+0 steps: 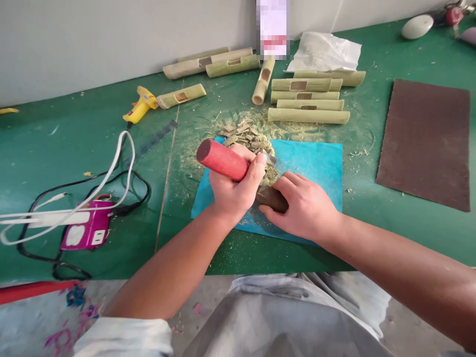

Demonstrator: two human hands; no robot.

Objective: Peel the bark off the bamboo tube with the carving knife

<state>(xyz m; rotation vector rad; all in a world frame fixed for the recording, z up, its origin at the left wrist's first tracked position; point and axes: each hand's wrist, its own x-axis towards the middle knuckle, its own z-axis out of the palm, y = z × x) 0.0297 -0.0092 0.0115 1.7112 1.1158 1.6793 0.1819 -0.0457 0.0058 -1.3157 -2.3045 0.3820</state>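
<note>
My left hand point(238, 186) is wrapped around the thick red handle point(223, 159) of a tool, its butt end pointing up and left. A bit of grey metal point(270, 157) shows just past my left thumb; whether it belongs to the tool I cannot tell. My right hand point(305, 203) grips a dark brown rounded piece point(274, 197), with thumb and fingers on either side. Both hands are close together over a blue sheet point(320, 163). Bamboo chips point(245, 134) and pale dust lie heaped just beyond my left hand.
Cut bamboo tubes point(308, 115) with rectangular openings lie at the back. To the left are a yellow glue gun point(140, 106), a clear ruler point(158, 139), and a purple power strip point(89, 225) with looped cables. A brown sheet point(427, 144) lies right; white paper point(325, 52) sits behind.
</note>
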